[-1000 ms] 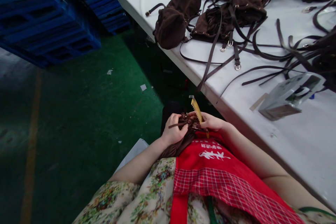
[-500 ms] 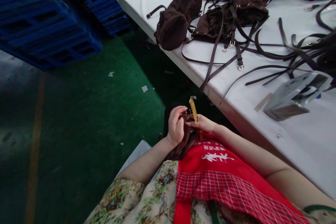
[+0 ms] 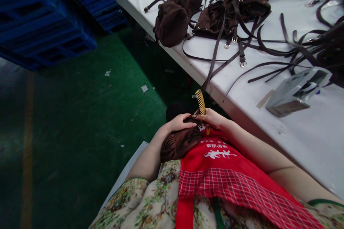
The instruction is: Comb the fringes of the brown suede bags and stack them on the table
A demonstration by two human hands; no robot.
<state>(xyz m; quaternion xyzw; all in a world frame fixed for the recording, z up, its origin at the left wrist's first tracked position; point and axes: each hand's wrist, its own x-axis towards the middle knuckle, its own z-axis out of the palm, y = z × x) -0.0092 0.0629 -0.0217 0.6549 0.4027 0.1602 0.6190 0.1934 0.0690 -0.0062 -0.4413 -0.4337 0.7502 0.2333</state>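
Note:
A dark brown fabric bag [image 3: 185, 139] with a fringed or pleated part lies in my lap against the red apron [image 3: 212, 182]. My left hand [image 3: 179, 123] is closed over the bag's upper edge, fingers bent and pointing right. A yellow comb [image 3: 200, 103] stands nearly upright in my right hand [image 3: 213, 118], teeth facing left. That hand's thumb and fingertips also meet the bag's edge close to my left fingers. What exactly is pinched there is too small to make out.
To my right runs a white table [image 3: 295, 136]. On it lie several brown bags [image 3: 172, 25], dark straps with buckles [image 3: 242, 63] and a clear plastic container [image 3: 292, 96]. Blue pallets [image 3: 48, 25] are stacked at far left on the green floor [image 3: 107, 114], where paper scraps lie.
My left hand has turned flatter over the bag, and more of the bag now shows in my lap. The comb has tilted slightly. The whole view has shifted a little.

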